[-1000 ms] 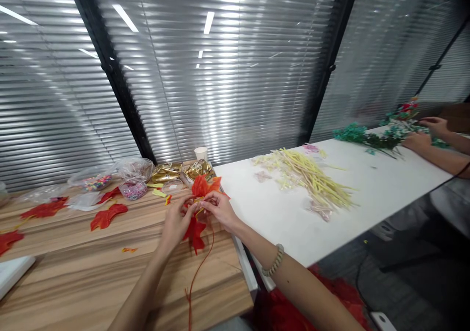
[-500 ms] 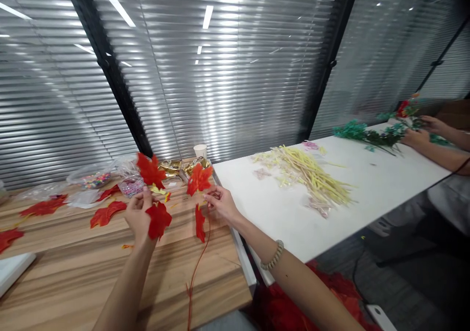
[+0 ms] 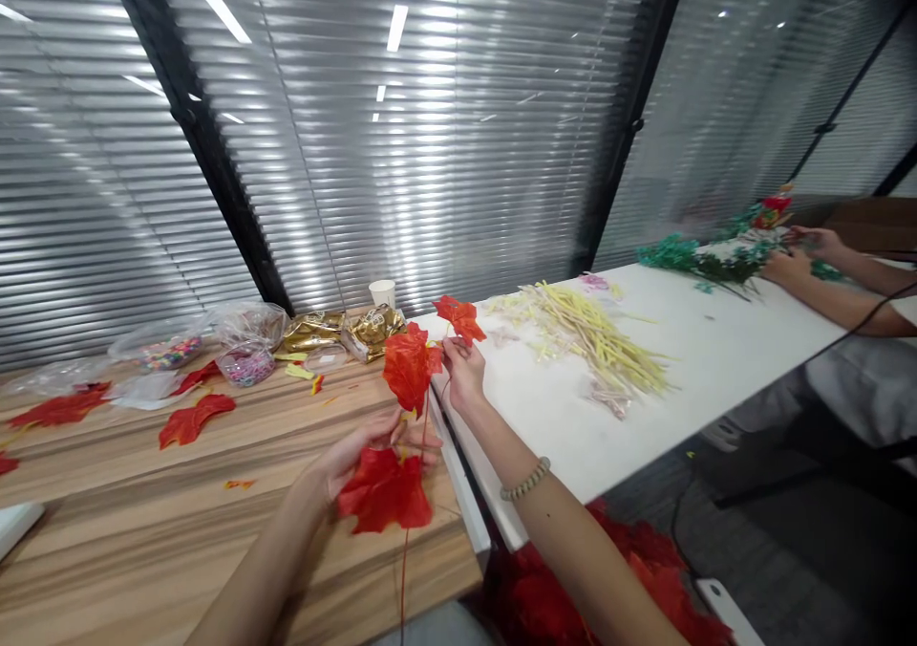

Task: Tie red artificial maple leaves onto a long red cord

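Observation:
My right hand pinches the thin red cord of an artificial maple leaf garland just over the gap between the tables. An orange-red leaf sticks up above its fingertips. Lower left, my left hand has its thumb and fingers at the yellow stem end below a larger red leaf; some of its fingers stretch out past the cord. Another red leaf hangs in front of that palm and partly hides it. Below it the red cord trails down over the wooden table's edge.
On the wooden table lie loose red leaves, bags of beads, gold packets and a paper cup. Yellow strips cover part of the white table. A co-worker's hands hold flowers at right.
My left hand has moved right and down with its leaves, towards the cord. My right hand has moved right and slightly up. The view has shifted slightly.

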### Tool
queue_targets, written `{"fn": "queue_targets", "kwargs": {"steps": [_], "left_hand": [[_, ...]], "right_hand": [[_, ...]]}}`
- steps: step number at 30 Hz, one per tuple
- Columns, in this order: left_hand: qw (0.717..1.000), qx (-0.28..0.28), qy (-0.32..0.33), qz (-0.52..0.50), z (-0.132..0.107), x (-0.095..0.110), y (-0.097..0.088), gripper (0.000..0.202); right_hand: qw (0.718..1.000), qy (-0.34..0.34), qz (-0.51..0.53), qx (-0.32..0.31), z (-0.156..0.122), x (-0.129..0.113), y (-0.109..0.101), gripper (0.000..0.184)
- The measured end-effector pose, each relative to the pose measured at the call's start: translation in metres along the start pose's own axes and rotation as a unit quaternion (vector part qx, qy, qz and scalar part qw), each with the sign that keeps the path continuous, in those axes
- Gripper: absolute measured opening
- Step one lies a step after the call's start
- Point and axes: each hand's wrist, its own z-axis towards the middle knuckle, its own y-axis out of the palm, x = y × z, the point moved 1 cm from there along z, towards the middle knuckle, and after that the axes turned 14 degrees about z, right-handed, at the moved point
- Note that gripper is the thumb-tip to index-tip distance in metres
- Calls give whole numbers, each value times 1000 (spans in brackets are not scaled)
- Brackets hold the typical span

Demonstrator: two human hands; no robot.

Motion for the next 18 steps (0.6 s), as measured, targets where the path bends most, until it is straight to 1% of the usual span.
{"fn": "queue_targets", "kwargs": {"steps": [1, 3, 5, 7, 9, 11, 13, 15, 18], "left_hand": [[999, -26, -23, -17, -2, 1, 1, 34], [997, -41, -34, -49, -5, 4, -1, 33], [997, -19, -13, -71, -3, 6, -9, 27], [997, 11, 0, -71, 2, 5, -19, 22], [998, 28, 20, -58, 7, 3, -27, 22], [996, 40, 55, -54, 10, 2, -32, 25], [994, 61, 73, -45, 11, 4, -36, 24], [990, 106, 81, -36, 11, 9, -40, 20], [976, 181, 113, -44, 12, 17, -51, 18]], "right_hand": [[1000, -10, 0, 13, 2, -2, -1, 25], [999, -28, 4, 36, 7, -5, -2, 24], [998, -49, 10, 47, 11, -10, -2, 23], [996, -70, 11, 54, 14, -13, -4, 22], [995, -85, 3, 57, 16, -15, -5, 23], [995, -83, -16, 50, 15, -14, -5, 23], [996, -56, -54, 33, 14, -10, -6, 22], [993, -4, -114, 17, 11, -5, -8, 21], [974, 69, -216, -20, 7, 2, -11, 19]]}}
